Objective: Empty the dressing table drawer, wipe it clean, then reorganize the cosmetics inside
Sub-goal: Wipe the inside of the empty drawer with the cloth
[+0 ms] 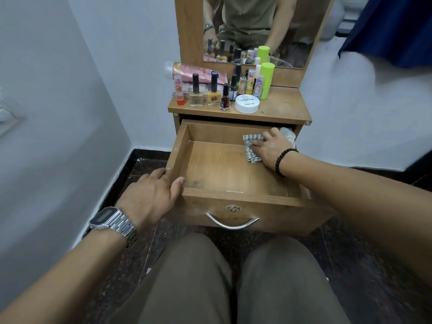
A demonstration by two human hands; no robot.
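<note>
drawer [217, 167] emptied, wiping in hand: right hand [271, 146] presses checked cloth [251, 148] flat into its far right corner; left hand [152, 195] grips its near left corner. next: sweep leftward.

Left hand [152, 195]: near left, palm down, fingers curled over the drawer's [224, 169] near-left corner, thumb on the front edge, metal watch [112, 222] on the wrist. Right arm stretched to far right, bead bracelet [284, 161] on the wrist. Right hand [272, 146]: palm down, fingers spread flat, pressing on the cloth [251, 146].
</note>
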